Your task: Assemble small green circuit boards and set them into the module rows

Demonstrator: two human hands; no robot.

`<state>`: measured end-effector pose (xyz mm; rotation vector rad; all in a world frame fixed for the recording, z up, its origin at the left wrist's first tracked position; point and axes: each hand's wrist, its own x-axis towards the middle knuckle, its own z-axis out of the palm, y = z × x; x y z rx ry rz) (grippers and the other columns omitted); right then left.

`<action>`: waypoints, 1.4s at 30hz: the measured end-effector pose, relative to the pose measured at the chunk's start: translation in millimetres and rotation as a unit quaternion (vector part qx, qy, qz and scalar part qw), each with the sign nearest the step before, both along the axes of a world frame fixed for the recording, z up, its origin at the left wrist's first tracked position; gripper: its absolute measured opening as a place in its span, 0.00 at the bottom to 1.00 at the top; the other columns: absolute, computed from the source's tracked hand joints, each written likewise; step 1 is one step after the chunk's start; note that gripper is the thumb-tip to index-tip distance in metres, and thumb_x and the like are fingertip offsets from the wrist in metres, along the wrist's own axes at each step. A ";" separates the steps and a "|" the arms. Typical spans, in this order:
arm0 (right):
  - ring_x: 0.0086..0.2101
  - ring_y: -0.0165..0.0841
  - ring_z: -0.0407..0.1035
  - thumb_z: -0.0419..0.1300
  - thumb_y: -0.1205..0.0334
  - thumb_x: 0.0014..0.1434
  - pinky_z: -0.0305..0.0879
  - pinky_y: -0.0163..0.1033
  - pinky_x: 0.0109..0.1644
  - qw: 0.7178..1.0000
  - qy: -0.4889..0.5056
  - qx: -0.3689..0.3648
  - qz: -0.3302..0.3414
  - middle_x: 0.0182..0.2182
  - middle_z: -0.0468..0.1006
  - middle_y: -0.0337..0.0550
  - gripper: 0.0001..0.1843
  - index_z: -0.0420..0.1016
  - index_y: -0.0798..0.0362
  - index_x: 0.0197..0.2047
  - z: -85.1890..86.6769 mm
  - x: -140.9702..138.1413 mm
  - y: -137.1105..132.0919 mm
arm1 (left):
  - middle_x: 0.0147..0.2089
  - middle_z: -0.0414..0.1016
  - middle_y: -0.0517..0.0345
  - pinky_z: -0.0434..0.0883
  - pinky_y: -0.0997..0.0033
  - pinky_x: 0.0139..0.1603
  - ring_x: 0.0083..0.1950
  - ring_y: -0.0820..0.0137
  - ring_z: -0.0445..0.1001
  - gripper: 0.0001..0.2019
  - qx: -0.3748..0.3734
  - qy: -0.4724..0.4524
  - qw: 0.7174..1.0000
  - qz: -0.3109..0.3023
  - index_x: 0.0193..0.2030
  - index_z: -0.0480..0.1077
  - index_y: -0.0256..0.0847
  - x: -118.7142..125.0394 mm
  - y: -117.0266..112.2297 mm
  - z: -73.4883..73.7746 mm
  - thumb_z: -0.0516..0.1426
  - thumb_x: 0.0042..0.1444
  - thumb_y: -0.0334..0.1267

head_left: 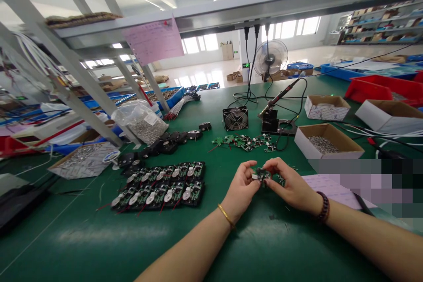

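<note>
Green bench (pixel 99 246). Left hand (pixel 242 188) and right hand (pixel 292 188) are pinching one board (pixel 261 176) between nearly closed fingertips. Left of the fingers, two rows of modules (pixel 161 191) are sitting, apparently done. Beyond the fingers, loose boards (pixel 243 142) are lying, likely unfitted; farther left, black housings (pixel 170 142) are lying, apparently unfilled.

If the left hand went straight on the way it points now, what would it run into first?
Already gripping the small circuit board, the left hand would probably meet the right hand first, on the board's other side, though depth is hard to judge from this one view.
</note>
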<state>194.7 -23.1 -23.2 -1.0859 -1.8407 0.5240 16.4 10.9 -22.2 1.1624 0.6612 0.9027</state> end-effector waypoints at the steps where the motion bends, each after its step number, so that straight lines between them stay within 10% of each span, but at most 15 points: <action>1: 0.38 0.35 0.69 0.57 0.62 0.63 0.69 0.41 0.44 1.000 -0.002 0.007 0.001 0.39 0.71 0.44 0.10 0.65 0.50 0.48 0.3 0.0 -0.4 | 0.38 0.70 0.57 0.66 0.73 0.42 0.41 0.68 0.71 0.28 0.007 0.008 1.000 -0.006 0.55 0.62 0.36 0.1 -0.3 0.4 0.65 0.47 0.38; 12: 0.38 0.36 0.70 0.56 0.61 0.62 0.68 0.42 0.43 0.999 0.018 -0.046 -0.018 0.39 0.74 0.44 0.11 0.67 0.50 0.49 3.9 1.5 2.0 | 0.30 0.62 0.63 0.61 0.74 0.32 0.31 0.71 0.62 0.17 0.130 0.177 0.974 -0.050 0.49 0.64 0.36 -10.0 5.4 2.2 0.54 0.51 0.28; 16: 0.36 0.34 0.70 0.59 0.58 0.61 0.69 0.40 0.40 0.990 0.089 -0.107 -0.001 0.36 0.74 0.43 0.13 0.66 0.52 0.48 3.0 -1.0 4.6 | 0.35 0.66 0.59 0.66 0.71 0.38 0.36 0.68 0.67 0.22 0.175 0.188 0.966 0.009 0.58 0.62 0.36 -11.4 6.1 5.0 0.58 0.57 0.38; 21: 0.39 0.34 0.72 0.62 0.50 0.62 0.69 0.42 0.47 0.946 0.228 -0.204 0.105 0.37 0.75 0.44 0.20 0.65 0.53 0.50 -2.4 2.7 12.6 | 0.36 0.72 0.53 0.70 0.68 0.41 0.35 0.65 0.73 0.29 0.061 0.054 0.997 -0.014 0.59 0.62 0.34 -8.1 8.4 5.2 0.59 0.59 0.53; 31: 0.38 0.32 0.72 0.66 0.49 0.59 0.69 0.39 0.46 0.925 0.285 -0.218 0.129 0.37 0.76 0.43 0.21 0.69 0.53 0.49 -2.1 5.1 14.9 | 0.41 0.75 0.45 0.72 0.68 0.44 0.37 0.66 0.75 0.34 -0.044 -0.055 0.997 -0.043 0.59 0.62 0.29 -6.7 0.9 11.1 0.63 0.58 0.55; 39: 0.40 0.37 0.69 0.56 0.55 0.65 0.69 0.44 0.46 0.993 -0.013 -0.117 0.015 0.41 0.71 0.46 0.18 0.68 0.52 0.55 13.6 25.4 16.4 | 0.35 0.74 0.55 0.70 0.72 0.38 0.33 0.70 0.73 0.31 -0.006 -0.004 1.000 -0.007 0.55 0.64 0.33 -4.2 12.1 1.6 0.70 0.48 0.43; 42: 0.44 0.41 0.67 0.60 0.60 0.62 0.65 0.49 0.52 0.961 -0.247 -0.107 -0.066 0.44 0.69 0.48 0.11 0.75 0.52 0.47 27.6 42.5 16.0 | 0.35 0.74 0.54 0.70 0.73 0.37 0.32 0.71 0.72 0.26 0.027 0.028 0.998 0.045 0.52 0.67 0.32 -5.5 19.1 -0.1 0.67 0.49 0.42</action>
